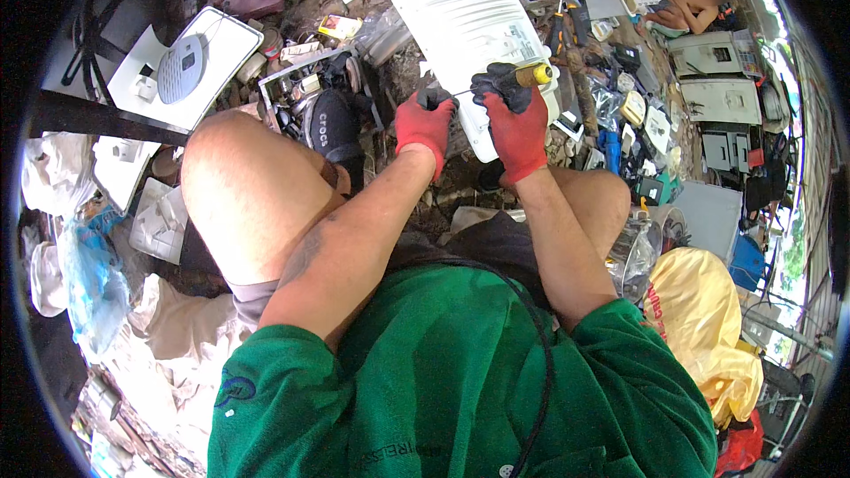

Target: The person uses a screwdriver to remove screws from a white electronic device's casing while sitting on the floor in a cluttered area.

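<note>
My right hand (516, 124), in a red glove with black fingers, is closed around a screwdriver with a yellow handle (534, 75). The thin shaft points left toward my other hand. My left hand (426, 127), gloved the same way, has its fingers curled together near the shaft's tip; whatever they pinch is hidden. Beneath and beyond both hands lies a large white plastic housing (465, 22) with a ribbed face, slanting away from me. Its lower edge reaches down between my knees, partly covered by the right hand.
An orange-and-black screwdriver (558, 31) lies right of the housing. Left stands an open metal frame of parts (305, 84), behind my dark shoe (335, 124). White panels (212, 44) lie farther left. A yellow sack (699, 323) sits at right; another person (686, 0) sits far right.
</note>
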Tool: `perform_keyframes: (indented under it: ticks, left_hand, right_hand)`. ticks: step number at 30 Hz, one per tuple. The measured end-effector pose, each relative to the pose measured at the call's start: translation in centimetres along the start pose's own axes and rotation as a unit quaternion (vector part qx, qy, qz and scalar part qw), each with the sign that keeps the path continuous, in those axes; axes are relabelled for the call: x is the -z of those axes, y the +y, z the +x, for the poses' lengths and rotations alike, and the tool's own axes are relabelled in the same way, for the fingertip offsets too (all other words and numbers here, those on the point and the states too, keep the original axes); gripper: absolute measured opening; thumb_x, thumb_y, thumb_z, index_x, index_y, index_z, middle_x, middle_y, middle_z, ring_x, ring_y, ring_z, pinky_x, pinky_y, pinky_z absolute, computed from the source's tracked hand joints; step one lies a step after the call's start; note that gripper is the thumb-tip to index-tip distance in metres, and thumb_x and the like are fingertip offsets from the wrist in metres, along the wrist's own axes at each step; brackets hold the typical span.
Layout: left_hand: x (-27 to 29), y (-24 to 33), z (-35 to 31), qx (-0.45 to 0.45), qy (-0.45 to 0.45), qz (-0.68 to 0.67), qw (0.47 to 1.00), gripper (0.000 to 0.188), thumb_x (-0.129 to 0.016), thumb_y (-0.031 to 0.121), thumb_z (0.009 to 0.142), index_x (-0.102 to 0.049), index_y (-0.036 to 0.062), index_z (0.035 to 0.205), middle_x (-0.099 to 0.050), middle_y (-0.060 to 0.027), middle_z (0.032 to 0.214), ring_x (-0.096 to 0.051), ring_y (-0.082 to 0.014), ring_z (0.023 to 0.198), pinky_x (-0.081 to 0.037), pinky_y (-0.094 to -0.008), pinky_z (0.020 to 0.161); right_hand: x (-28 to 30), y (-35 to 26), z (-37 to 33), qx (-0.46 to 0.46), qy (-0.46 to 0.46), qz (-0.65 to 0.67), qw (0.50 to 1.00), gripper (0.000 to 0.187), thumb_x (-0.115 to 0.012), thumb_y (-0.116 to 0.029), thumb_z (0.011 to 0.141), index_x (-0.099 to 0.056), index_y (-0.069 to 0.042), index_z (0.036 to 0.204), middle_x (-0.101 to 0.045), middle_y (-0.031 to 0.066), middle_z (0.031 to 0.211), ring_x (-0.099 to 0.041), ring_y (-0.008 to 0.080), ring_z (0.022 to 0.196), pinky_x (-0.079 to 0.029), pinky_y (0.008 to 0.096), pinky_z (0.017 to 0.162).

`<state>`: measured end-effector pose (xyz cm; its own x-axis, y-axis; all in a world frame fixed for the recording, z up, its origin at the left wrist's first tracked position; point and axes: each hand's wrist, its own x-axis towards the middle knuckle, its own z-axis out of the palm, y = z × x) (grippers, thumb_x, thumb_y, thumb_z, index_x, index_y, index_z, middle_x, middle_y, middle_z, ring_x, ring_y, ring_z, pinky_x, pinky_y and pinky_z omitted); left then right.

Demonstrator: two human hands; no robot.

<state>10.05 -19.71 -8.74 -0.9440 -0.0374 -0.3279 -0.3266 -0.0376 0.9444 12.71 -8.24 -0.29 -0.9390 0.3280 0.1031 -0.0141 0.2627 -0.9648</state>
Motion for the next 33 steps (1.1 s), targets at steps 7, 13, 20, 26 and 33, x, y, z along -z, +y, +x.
perform_keyframes:
  ticks: [7, 13, 20, 26, 33]
  left_hand:
    - [0.4, 1.3, 0.1, -0.086, -0.023, 0.12, 0.989, 0.024, -0.071, 0.019, 0.081, -0.066, -0.0003, 0.096, -0.071, -0.0157, 0.089, -0.069, -0.0271, 0.082, -0.052, -0.0365, 0.074]
    - [0.0, 1.0, 0.2, -0.12, -0.01, 0.241, 0.963, 0.031, -0.069, 0.021, 0.082, -0.062, -0.0012, 0.103, -0.069, -0.0198, 0.095, -0.068, -0.0336, 0.09, -0.052, -0.0404, 0.079]
    - [-0.1, 2.4, -0.6, -0.172, -0.038, 0.227, 0.958, 0.031, -0.067, 0.022, 0.083, -0.06, -0.001, 0.102, -0.066, -0.0221, 0.101, -0.063, -0.037, 0.097, -0.049, -0.0425, 0.084]
    - [0.5, 7.5, 1.3, -0.318, 0.01, 0.199, 0.927, 0.032, -0.064, 0.021, 0.082, -0.058, -0.0026, 0.103, -0.061, -0.0242, 0.1, -0.058, -0.0426, 0.097, -0.046, -0.0454, 0.086]
    - [-7.5, 20.3, 13.0, -0.378, -0.078, 0.267, 0.883, 0.027, -0.07, 0.026, 0.077, -0.065, 0.0025, 0.091, -0.069, -0.02, 0.087, -0.067, -0.0381, 0.084, -0.052, -0.0426, 0.074]
  right_hand:
    - [0.2, 0.3, 0.3, 0.005, 0.012, -0.017, 1.0, 0.03, -0.064, -0.005, 0.08, -0.061, 0.0, 0.109, -0.07, 0.0099, 0.092, -0.068, 0.0185, 0.086, -0.053, 0.0319, 0.076]
    - [0.4, -0.5, -0.6, 0.067, -0.021, -0.108, 0.992, 0.035, -0.065, -0.009, 0.079, -0.061, -0.001, 0.112, -0.07, 0.0135, 0.097, -0.068, 0.023, 0.091, -0.052, 0.0338, 0.082]
    - [1.4, 0.3, -0.4, 0.041, 0.033, -0.011, 0.999, 0.025, -0.062, -0.003, 0.08, -0.063, 0.001, 0.105, -0.07, 0.0084, 0.095, -0.066, 0.0157, 0.085, -0.052, 0.0292, 0.078]
    - [3.5, -4.4, 0.0, 0.064, 0.121, 0.15, 0.979, 0.03, -0.056, 0.009, 0.085, -0.054, 0.003, 0.114, -0.066, 0.0121, 0.102, -0.066, 0.0177, 0.09, -0.054, 0.03, 0.081]
    - [6.2, -3.1, 0.8, 0.112, 0.142, 0.13, 0.975, 0.03, -0.054, 0.011, 0.086, -0.053, 0.005, 0.115, -0.065, 0.0143, 0.103, -0.066, 0.0197, 0.092, -0.055, 0.032, 0.081]
